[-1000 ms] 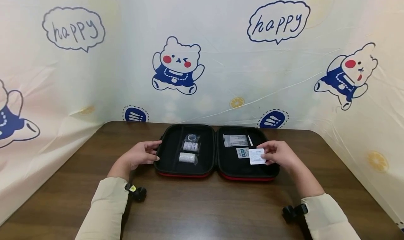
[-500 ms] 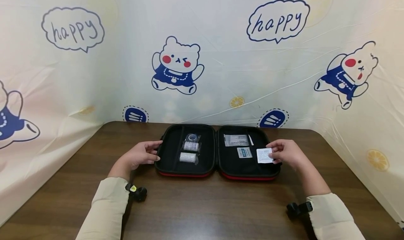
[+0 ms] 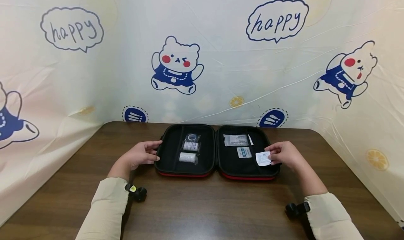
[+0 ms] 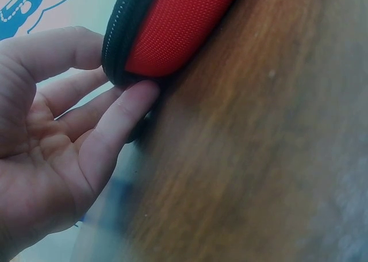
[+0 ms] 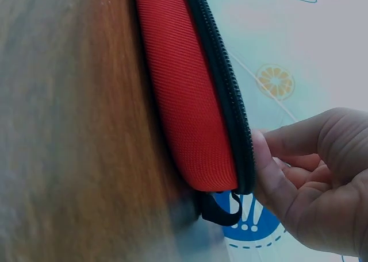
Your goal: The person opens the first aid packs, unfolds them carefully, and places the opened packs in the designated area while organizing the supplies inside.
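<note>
A case [image 3: 221, 173] with a red shell and black lining lies unfolded on the table, both halves facing up. My left hand [image 3: 142, 154] rests against its left edge, thumb and fingers fairly straight; up close, the left wrist view shows the fingertips touching the black zipper rim and red side. Over the right half, my right hand [image 3: 285, 155] pinches a small white printed packet [image 3: 262, 158] between thumb and fingers. The case's raised side hides that packet in the right wrist view. Left of it lie a white-and-teal sachet [image 3: 244, 152] and a clear flat packet [image 3: 236, 140].
The left half holds a wrapped bandage roll [image 3: 190, 146], a white mesh roll [image 3: 187, 157] and a bagged ring-shaped roll [image 3: 191, 137]. A thin white strip [image 3: 250, 140] sits near an elastic band at right. A printed curtain [image 3: 221, 75] hangs behind the brown table [image 3: 202, 205].
My right hand has carried the white packet rightward, away from the teal sachet, then slightly down; the packet is now tilted. My left hand has stayed at the case's edge.
</note>
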The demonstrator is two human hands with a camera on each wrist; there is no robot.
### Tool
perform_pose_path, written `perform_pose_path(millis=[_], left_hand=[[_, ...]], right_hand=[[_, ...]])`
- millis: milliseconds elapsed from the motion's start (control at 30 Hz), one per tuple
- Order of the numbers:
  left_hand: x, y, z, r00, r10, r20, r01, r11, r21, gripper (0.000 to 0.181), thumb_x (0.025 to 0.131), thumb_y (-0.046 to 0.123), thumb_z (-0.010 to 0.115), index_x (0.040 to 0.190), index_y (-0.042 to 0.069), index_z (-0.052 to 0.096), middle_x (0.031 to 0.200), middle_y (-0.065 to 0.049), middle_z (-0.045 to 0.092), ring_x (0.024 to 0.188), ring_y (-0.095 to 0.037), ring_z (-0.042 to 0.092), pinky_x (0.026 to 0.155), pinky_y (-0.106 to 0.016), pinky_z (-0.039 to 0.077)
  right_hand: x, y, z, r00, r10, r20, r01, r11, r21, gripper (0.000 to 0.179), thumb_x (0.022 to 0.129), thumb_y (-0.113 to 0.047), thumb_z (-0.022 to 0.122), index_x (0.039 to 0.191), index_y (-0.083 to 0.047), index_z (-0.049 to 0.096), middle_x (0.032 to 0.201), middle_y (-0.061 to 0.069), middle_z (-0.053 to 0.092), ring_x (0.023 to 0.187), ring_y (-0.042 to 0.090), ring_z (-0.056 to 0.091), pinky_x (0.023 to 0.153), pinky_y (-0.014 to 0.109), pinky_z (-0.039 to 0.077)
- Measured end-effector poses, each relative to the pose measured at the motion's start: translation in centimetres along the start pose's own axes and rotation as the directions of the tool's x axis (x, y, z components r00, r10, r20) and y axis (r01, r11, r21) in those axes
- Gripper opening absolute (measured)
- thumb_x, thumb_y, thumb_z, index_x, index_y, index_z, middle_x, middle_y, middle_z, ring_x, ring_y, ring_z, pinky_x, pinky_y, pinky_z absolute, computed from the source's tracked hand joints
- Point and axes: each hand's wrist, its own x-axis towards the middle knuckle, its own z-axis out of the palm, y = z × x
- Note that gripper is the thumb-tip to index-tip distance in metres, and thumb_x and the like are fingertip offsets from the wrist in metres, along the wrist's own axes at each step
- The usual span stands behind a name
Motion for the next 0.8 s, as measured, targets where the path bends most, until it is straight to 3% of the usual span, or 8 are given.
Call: perform_pose_path(millis=[533,800], left_hand=[[-0.1,0.3,0.1,1.000,0.000,0.004,0.000,1.000,0.001,0.074,0.086,0.001,0.071,0.151,0.008,0.036,0.149,-0.026,0.034,0.121,-0.034,0.047,0.088,-0.035,0.054],[-0.3,0.5,0.2,1.000,-0.005,0.002,0.005,1.000,-0.009,0.074,0.086,0.000,0.071,0.151,0.008,0.036,0.149,-0.026,0.034,0.121,-0.035,0.046,0.088,-0.036,0.054]], right_hand=[[0.3,0.0,1.5,0.998,-0.012,0.065,0.010,1.000,0.027,0.029,0.086,0.012,0.064,0.115,0.016,0.062,0.089,0.016,0.067,0.070,0.018,0.062,0.062,0.032,0.058],[0.5,-0.3,2.9,0.995,-0.048,0.088,0.038,0.993,0.108,0.029,0.085,0.012,0.064,0.113,0.017,0.058,0.087,0.015,0.068,0.067,0.017,0.061,0.060,0.032,0.058]])
